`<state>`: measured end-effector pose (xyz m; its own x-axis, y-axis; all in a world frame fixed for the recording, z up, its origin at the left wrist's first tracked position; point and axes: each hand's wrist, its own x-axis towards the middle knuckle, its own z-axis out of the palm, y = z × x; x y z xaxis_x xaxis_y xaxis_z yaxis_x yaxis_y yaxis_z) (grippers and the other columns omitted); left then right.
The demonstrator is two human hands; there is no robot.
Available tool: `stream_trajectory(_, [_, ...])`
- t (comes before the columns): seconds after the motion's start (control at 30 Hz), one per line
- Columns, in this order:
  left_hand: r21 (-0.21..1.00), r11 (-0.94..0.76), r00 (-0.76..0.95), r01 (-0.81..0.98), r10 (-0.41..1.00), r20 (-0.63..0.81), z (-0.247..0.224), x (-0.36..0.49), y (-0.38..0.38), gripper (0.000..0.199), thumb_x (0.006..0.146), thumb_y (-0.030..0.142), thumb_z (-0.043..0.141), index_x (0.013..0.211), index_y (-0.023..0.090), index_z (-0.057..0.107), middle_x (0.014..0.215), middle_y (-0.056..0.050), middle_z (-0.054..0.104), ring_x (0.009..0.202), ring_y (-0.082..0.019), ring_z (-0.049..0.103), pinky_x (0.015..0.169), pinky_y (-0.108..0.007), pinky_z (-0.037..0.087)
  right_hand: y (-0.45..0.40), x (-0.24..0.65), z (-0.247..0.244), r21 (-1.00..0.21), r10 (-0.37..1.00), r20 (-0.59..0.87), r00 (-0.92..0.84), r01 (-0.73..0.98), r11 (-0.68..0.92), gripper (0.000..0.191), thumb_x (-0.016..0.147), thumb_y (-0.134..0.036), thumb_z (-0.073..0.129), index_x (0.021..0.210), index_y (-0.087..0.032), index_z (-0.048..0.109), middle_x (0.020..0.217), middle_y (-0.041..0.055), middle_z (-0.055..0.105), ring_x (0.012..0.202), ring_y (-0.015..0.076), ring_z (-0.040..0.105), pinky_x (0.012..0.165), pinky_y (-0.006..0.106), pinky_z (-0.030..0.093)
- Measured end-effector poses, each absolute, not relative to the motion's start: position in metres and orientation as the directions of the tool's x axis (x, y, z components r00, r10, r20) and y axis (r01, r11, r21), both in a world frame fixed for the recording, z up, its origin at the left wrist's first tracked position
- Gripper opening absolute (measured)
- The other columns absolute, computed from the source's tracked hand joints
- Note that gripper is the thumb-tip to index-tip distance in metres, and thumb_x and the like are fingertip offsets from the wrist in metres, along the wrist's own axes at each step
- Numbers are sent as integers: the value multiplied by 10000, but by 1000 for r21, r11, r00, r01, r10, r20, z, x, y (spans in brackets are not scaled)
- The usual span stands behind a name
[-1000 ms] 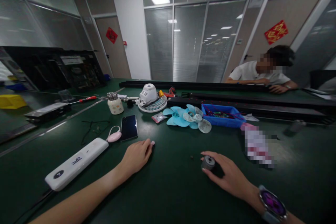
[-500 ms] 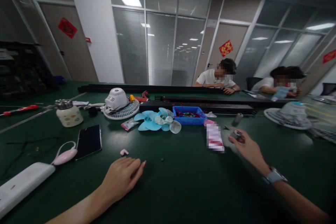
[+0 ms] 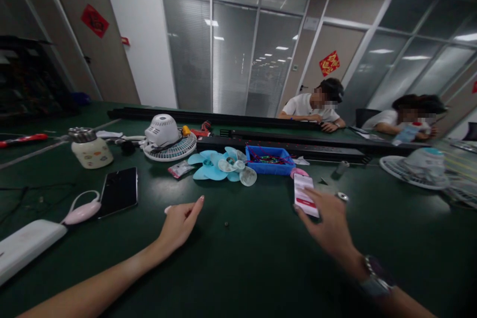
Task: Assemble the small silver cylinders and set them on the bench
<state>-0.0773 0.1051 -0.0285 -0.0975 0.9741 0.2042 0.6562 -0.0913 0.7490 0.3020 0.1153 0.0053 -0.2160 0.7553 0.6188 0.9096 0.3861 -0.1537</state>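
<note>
My right hand [image 3: 328, 218] reaches over a phone [image 3: 301, 183] with a lit pink-and-white screen. Its fingers are apart: one lies across the screen, and the thumb is by the lower left edge. A small metal motor [image 3: 342, 198] lies on the table just beyond that hand. My left hand [image 3: 179, 221] rests loosely curled, thumb stretched out, its other fingertips hidden beneath. Partly behind its knuckles shows a small pink piece [image 3: 167, 209]. Between my hands sits a tiny dark part [image 3: 226, 224].
Fan blades [image 3: 212, 165] and a blue bin [image 3: 270, 160] of wires stand ahead. Fan heads [image 3: 164, 131], a jar [image 3: 91, 151], a dark phone [image 3: 119, 190] and a white power bank [image 3: 32, 246] are around. Black rails [image 3: 223, 120] cross the table; two people sit beyond.
My right hand has let go of the motor, which now lies on the table, and has moved left over the lit phone. My left hand has shifted slightly and covers part of the pink piece.
</note>
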Motion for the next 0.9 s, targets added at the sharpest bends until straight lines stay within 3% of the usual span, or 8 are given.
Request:
stream_trajectory(0.03, [752, -75, -109, 655, 975, 192, -28, -76, 107, 569, 871, 629, 352, 502, 199, 297, 484, 40, 279, 469, -107, 287, 522, -277, 216, 108, 274, 9, -214, 793, 480, -374, 827, 520, 425, 913, -498, 509, 1257, -269, 607, 1192, 83, 657, 1091, 265, 596, 958, 434, 423])
stream_trajectory(0.1, [753, -45, -139, 656, 974, 179, -27, -73, 109, 570, 860, 641, 346, 503, 200, 300, 487, 36, 289, 475, -112, 294, 526, -281, 209, 100, 221, 10, -398, 793, 232, -563, 689, 605, 474, 889, -541, 558, 1309, -321, 575, 1041, 24, 688, 869, 185, 639, 768, 316, 480])
stream_trajectory(0.2, [747, -26, -163, 665, 970, 178, -27, -73, 109, 565, 855, 642, 330, 504, 201, 291, 492, 34, 284, 486, -115, 299, 536, -283, 205, 104, 168, 1, -501, 742, 134, -657, 601, 623, 457, 840, -536, 642, 1253, -340, 634, 884, -10, 668, 738, 147, 610, 643, 263, 431])
stream_trajectory(0.43, [745, -78, -138, 662, 965, 224, -30, -75, 107, 574, 872, 625, 343, 493, 197, 291, 486, 36, 283, 483, -110, 282, 532, -287, 184, 120, 152, -19, -609, 803, 181, -567, 577, 544, 149, 847, -388, 686, 959, -342, 774, 847, -7, 646, 720, 131, 575, 632, 255, 391])
stream_trajectory(0.57, [747, -73, -136, 661, 967, 214, -32, -75, 110, 584, 877, 637, 341, 497, 194, 312, 484, 37, 300, 480, -110, 290, 533, -286, 186, 118, 154, -21, -642, 806, 225, -547, 539, 545, 137, 840, -347, 698, 951, -325, 775, 986, 3, 646, 726, 122, 562, 649, 254, 417])
stream_trajectory(0.77, [747, -55, -186, 662, 954, 235, -37, -79, 111, 586, 875, 645, 346, 496, 198, 327, 473, 37, 327, 480, -120, 329, 538, -284, 199, 119, 158, -17, -620, 810, 257, -527, 554, 556, 152, 872, -310, 653, 965, -300, 773, 801, 3, 658, 693, 137, 591, 647, 265, 441])
stream_trajectory(0.9, [760, -30, -207, 649, 955, 214, -35, -81, 110, 578, 878, 642, 353, 506, 199, 356, 476, 33, 362, 487, -136, 376, 544, -282, 218, 127, 214, 11, -530, 785, 468, -407, 581, 617, 241, 911, -401, 563, 1006, -279, 748, 943, 24, 717, 863, 190, 652, 780, 323, 494])
